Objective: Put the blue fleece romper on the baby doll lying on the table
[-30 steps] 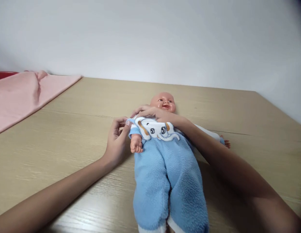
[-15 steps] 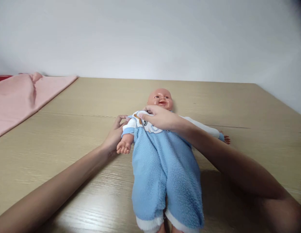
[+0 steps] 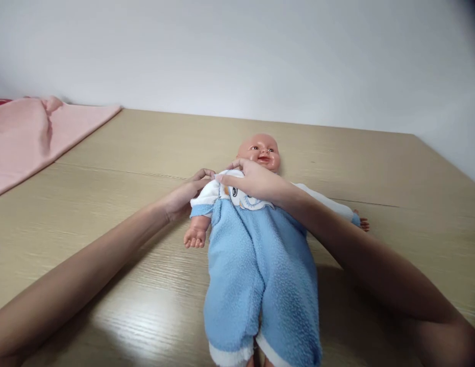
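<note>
A baby doll (image 3: 258,148) lies on its back, head away from me, in a blue and white fleece romper (image 3: 245,265) with an animal face on the chest. At the doll's shoulder on my left side, my left hand (image 3: 189,193) has bent fingers closed on the white sleeve cloth. My right hand (image 3: 254,181) reaches across the chest, its thumb and fingers closed on the romper near that shoulder and the neck. Both hands nearly meet there; the cloth between the fingertips is partly hidden. One doll arm points toward me, the other stretches out to the right.
The doll rests on a light wooden table (image 3: 118,188) with a seam running across it. A pink cloth (image 3: 19,132) covers the far left corner, with a bit of something red (image 3: 0,102) behind it. A pale wall (image 3: 237,56) stands behind.
My left hand has moved up and inward along the shoulder, closer to my right hand. The sleeve now sits smoother over the doll's upper arm. The camera view has tilted slightly.
</note>
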Demonstrator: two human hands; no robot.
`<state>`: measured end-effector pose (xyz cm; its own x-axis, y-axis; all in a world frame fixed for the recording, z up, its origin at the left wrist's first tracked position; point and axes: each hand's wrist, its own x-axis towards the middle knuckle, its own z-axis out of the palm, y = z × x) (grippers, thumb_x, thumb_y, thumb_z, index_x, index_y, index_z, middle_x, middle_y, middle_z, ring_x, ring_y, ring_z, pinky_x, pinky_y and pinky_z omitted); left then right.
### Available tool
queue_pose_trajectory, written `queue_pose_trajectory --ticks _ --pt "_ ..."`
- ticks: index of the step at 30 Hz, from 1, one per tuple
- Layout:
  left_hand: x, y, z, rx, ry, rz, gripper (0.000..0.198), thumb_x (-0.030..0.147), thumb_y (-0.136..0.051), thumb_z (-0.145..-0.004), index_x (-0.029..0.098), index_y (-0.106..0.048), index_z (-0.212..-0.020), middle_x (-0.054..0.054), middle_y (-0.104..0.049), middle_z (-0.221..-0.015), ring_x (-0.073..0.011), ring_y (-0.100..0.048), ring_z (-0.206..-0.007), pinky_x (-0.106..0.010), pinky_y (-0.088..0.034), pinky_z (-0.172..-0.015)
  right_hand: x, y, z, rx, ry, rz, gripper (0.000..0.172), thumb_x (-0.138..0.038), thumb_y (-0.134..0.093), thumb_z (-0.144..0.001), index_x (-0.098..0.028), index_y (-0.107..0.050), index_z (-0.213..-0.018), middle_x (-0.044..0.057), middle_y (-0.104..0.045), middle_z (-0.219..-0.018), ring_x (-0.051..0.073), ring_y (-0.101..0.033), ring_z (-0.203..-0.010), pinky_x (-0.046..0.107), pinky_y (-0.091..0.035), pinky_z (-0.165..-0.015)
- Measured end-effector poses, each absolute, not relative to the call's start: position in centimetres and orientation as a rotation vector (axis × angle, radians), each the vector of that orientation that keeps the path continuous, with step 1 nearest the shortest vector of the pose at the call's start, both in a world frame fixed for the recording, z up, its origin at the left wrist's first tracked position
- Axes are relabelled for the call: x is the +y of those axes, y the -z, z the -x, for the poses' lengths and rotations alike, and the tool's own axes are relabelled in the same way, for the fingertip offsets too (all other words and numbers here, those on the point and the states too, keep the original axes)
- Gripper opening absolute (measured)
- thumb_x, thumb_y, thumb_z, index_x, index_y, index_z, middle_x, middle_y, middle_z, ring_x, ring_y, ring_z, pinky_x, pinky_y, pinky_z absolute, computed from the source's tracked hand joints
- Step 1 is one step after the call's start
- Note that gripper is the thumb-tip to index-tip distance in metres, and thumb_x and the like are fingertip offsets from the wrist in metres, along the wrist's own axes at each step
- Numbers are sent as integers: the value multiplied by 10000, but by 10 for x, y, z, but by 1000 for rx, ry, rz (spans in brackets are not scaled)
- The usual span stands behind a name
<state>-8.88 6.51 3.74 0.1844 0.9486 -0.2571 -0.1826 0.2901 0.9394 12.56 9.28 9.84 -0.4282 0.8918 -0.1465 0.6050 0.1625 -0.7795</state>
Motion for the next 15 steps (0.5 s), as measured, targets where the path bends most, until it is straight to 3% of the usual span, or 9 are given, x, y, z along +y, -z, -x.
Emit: queue_pose_trajectory --ticks 3,8,11,15 --pt "62 -42 89 1058 -919 -909 410 326 -930 -796 267 -604 -1038 34 -683 -729 -155 -617 -594 -218 -463 -509 91 -97 -126 -2177 -1141 1294 277 -446 -867 -974 -193 -765 -1023 81 -854 -1089 263 -757 -982 346 -487 -807" --pt "66 -43 88 1079 -901 -991 468 424 -930 -852 290 -558 -1102 33 -723 -739 -151 -609 -564 -207 -433 -481 90 -94 -128 -2190 -1110 1217 371 -517 -824 -1002 -174 -734 -892 28 -753 -852 186 -639 -759 342 -390 -683" --pt "72 -41 87 1039 -937 -1064 481 448 -933 -879 293 -555 -1131 58 -703 -731 -123 -554 -521 -196 -394 -461 89 -94 -127 -2131 -1178 1228 374 -487 -783 -1038 -185 -683 -841 -21 -630 -729 154 -542 -659 333 -336 -622" --pt "81 -37 88 944 -921 -1087 511 441 -954 -874 291 -553 -1154 71 -686 -733 -117 -546 -517 -197 -403 -467 86 -95 -126 -2085 -1126 1227 303 -384 -668 -1105 -188 -665 -873 -10 -619 -769 165 -555 -712 327 -351 -644"
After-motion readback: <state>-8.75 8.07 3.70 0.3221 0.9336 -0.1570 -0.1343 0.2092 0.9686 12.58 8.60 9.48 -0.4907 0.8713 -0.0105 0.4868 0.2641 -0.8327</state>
